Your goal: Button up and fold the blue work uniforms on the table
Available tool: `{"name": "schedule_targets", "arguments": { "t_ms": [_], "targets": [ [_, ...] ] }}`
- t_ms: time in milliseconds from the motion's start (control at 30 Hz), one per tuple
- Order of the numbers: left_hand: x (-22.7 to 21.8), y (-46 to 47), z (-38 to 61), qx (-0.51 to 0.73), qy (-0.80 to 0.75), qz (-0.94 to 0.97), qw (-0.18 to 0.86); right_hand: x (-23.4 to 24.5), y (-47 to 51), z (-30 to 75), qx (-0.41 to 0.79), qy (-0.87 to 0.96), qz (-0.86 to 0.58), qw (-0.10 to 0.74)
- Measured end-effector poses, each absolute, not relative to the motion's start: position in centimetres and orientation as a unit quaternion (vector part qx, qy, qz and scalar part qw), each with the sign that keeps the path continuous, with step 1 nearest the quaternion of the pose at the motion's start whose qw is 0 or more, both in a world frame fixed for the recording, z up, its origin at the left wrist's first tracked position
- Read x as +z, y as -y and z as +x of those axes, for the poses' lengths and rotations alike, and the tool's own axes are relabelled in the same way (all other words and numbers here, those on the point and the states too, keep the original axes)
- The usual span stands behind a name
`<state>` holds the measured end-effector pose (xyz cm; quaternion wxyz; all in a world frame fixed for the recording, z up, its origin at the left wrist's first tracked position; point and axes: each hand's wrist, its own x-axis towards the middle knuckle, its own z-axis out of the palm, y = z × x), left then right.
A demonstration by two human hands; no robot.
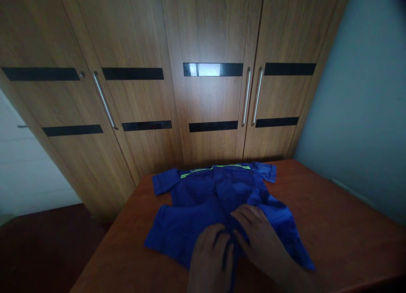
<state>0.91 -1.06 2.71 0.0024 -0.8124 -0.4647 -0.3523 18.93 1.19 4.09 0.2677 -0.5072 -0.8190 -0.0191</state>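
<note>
A blue short-sleeved shirt (pixel 193 221) with lime-yellow stripes across the chest lies spread front up on the reddish-brown table, its sleeves out to both sides. The lower part of its front flares left and right in loose folds. Low on the front opening, my left hand (pixel 211 250) has curled fingers closed on the cloth edge. Just right of it, my right hand (pixel 256 234) pinches the shirt near the same edge, fingertips close to those of the left. The exact bit of cloth between the fingers is partly hidden and dim.
Behind the table (pixel 320 225) stands a tall wooden wardrobe (pixel 209 98) with black strips and metal handles. A pale wall (pixel 364 115) rises on the right. At left are a white surface (pixel 28 170) and the dark red floor (pixel 60 246).
</note>
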Motion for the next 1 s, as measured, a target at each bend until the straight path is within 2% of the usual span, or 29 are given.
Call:
{"name": "schedule_targets", "arguments": {
  "t_ms": [200,367,533,633,867,1000],
  "targets": [
    [2.7,-1.0,3.9,-0.223,0.523,-0.821,-0.050,2.2,-1.9,18.7,0.032,0.801,-0.563,0.200],
    [2.7,-2.2,3.3,-0.170,0.552,-0.815,-0.036,2.6,-1.8,19.1,0.056,0.805,-0.552,0.210],
    [3.4,-3.6,2.2,-0.116,0.514,-0.849,-0.035,3.1,-1.8,18.5,0.068,0.824,-0.523,0.207],
    [3.3,-4.0,1.6,-0.138,0.492,-0.858,-0.053,3.0,-2.0,18.0,0.057,0.820,-0.531,0.204],
    [2.3,-4.2,1.0,-0.275,0.462,-0.824,-0.181,2.4,-2.4,16.7,0.017,0.797,-0.561,0.222],
    [1.8,-4.3,1.0,-0.311,0.452,-0.810,-0.207,1.9,-2.5,16.1,-0.013,0.792,-0.565,0.232]
  ]
}}
